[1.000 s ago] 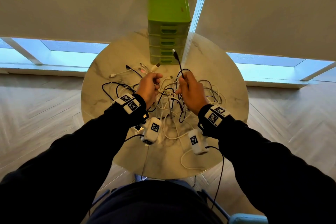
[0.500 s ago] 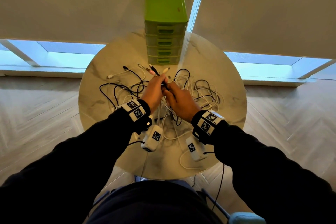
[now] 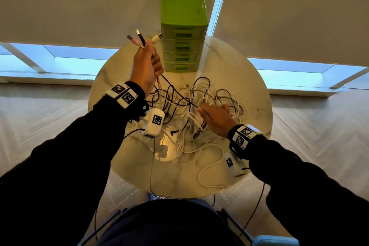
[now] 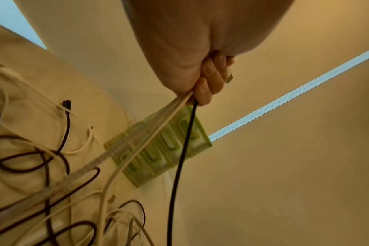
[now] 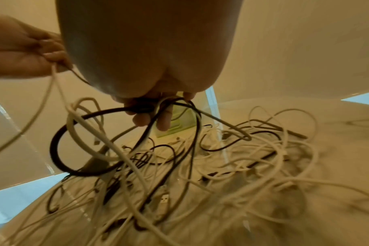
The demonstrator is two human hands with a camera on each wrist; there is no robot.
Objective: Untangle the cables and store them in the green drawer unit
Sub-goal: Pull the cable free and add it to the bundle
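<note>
My left hand (image 3: 145,62) is raised above the table and grips the ends of three cables; their pink, black and white plugs (image 3: 139,39) stick up out of the fist. In the left wrist view the fingers (image 4: 206,86) curl round those cords, which hang down taut. My right hand (image 3: 215,118) is low over the cable tangle (image 3: 191,104), and its fingers (image 5: 150,116) hook through black and white loops. The green drawer unit (image 3: 183,26) stands at the table's far edge with all drawers closed, also seen as the drawer unit (image 4: 158,149) beyond the left hand.
The round marble table (image 3: 253,86) carries the whole heap of black and white cables. One white cable loop (image 3: 211,168) trails toward the near right edge. A small white adaptor (image 3: 162,152) lies near the front middle. Floor lies all around the table.
The hands were together over the tangle. My left hand has lifted up and left with the three plug ends, drawing their cords taut. My right hand has dropped back right onto the tangle.
</note>
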